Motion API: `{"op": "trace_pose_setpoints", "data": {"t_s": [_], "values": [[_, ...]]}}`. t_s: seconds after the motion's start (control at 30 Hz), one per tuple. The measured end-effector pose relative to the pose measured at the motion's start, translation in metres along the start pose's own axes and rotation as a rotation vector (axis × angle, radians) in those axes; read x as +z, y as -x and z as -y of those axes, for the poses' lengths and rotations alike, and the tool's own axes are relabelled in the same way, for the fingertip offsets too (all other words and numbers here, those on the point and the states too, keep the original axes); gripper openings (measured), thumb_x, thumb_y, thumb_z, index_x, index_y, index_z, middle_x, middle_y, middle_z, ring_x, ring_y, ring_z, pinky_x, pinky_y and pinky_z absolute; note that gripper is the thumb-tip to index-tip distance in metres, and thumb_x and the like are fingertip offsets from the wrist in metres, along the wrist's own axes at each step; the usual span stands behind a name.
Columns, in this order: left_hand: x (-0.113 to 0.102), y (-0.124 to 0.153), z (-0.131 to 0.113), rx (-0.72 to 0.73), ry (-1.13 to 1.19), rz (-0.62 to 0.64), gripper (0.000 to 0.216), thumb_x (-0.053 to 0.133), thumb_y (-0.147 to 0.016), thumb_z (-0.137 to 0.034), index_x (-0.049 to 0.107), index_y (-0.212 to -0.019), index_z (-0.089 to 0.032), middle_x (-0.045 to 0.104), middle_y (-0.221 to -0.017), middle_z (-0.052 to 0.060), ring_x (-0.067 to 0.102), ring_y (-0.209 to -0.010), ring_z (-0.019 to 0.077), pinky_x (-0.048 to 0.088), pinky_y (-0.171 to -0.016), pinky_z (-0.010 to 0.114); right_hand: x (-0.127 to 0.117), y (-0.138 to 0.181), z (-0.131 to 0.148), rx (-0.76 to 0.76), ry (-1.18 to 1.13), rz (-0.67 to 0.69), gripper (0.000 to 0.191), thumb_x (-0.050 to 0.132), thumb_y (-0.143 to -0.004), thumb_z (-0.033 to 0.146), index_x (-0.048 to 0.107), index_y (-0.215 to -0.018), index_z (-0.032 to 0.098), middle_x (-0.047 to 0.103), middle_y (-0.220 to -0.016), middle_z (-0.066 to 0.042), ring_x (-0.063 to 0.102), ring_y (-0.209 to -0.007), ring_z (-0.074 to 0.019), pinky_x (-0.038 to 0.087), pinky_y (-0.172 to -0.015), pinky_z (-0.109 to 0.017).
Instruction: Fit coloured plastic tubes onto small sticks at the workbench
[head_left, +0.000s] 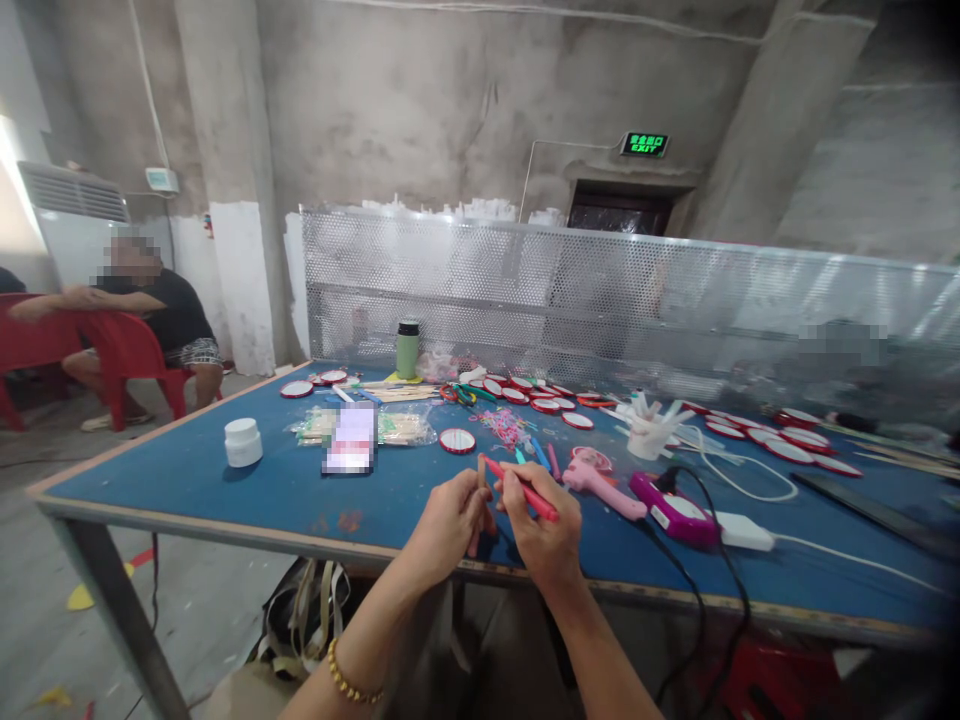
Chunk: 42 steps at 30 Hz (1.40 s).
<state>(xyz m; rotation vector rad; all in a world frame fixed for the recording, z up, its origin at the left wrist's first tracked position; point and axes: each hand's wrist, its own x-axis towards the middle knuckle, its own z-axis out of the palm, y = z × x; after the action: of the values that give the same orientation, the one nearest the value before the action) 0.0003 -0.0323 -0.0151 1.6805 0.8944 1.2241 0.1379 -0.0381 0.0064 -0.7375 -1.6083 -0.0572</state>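
My left hand (448, 518) is closed on a narrow wooden stick (482, 470) that points up past the fingertips. Its lower part is hidden by the fingers. In my right hand (551, 530) is a red marker pen (538, 502), gripped as for writing, slanting with its tip at the top of the stick. Both hands are close together over the table's front edge. Just beyond them are a pink glue gun (604, 484), a round red-rimmed disc (457, 440) and a pile of small colourful pieces (504, 428).
On the blue table (300, 498) stand a white jar (243, 442), a green bottle (407, 350) and a white cup of sticks (649, 436). A purple power strip (675, 510) with cables lies right. Several red-rimmed discs lie behind. A perforated metal screen (465, 280) borders the back; a person (161, 310) sits left.
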Motion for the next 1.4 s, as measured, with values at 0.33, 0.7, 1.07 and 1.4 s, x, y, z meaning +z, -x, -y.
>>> {"op": "trace_pose_setpoints", "data": {"t_s": [0.33, 0.7, 1.07, 1.4], "values": [[0.0006, 0.0005, -0.003, 0.005, 0.008, -0.009, 0.034, 0.045, -0.096, -0.05, 0.051, -0.083, -0.018, 0.064, -0.065, 0.0, 0.045, -0.038, 0.0076, 0.031, -0.041, 0.02, 0.0003, -0.0017, 0.0017, -0.021, 0.012, 0.013, 0.018, 0.053, -0.097, 0.024, 0.069, -0.09, 0.021, 0.074, -0.077, -0.002, 0.071, -0.065, -0.0141, 0.057, -0.059, -0.023], [0.0005, 0.0, -0.0029, 0.01, 0.01, -0.012, 0.033, 0.046, -0.096, -0.048, 0.051, -0.082, -0.019, 0.064, -0.065, 0.0, 0.046, -0.039, 0.0084, 0.032, -0.042, 0.021, 0.0001, -0.0026, 0.0013, -0.029, 0.009, 0.023, 0.017, 0.053, -0.097, 0.023, 0.069, -0.09, 0.021, 0.074, -0.077, -0.001, 0.071, -0.064, -0.0136, 0.058, -0.061, -0.024], [0.0011, 0.0001, 0.0001, 0.005, -0.005, -0.017, 0.031, 0.044, -0.097, -0.046, 0.051, -0.083, -0.019, 0.065, -0.064, 0.0, 0.046, -0.039, 0.0092, 0.033, -0.043, 0.022, 0.001, -0.0011, -0.0008, 0.022, -0.003, 0.008, 0.018, 0.053, -0.098, 0.027, 0.069, -0.089, 0.022, 0.073, -0.076, -0.002, 0.071, -0.063, -0.0148, 0.057, -0.056, -0.023], [0.0017, -0.0003, 0.0022, 0.008, -0.01, -0.023, 0.03, 0.044, -0.097, -0.045, 0.05, -0.083, -0.02, 0.065, -0.065, 0.001, 0.046, -0.039, 0.0096, 0.033, -0.043, 0.022, -0.0003, -0.0015, 0.0019, -0.005, 0.012, 0.006, 0.016, 0.054, -0.097, 0.023, 0.068, -0.089, 0.022, 0.072, -0.075, -0.001, 0.071, -0.064, -0.0146, 0.056, -0.057, -0.023]]}}
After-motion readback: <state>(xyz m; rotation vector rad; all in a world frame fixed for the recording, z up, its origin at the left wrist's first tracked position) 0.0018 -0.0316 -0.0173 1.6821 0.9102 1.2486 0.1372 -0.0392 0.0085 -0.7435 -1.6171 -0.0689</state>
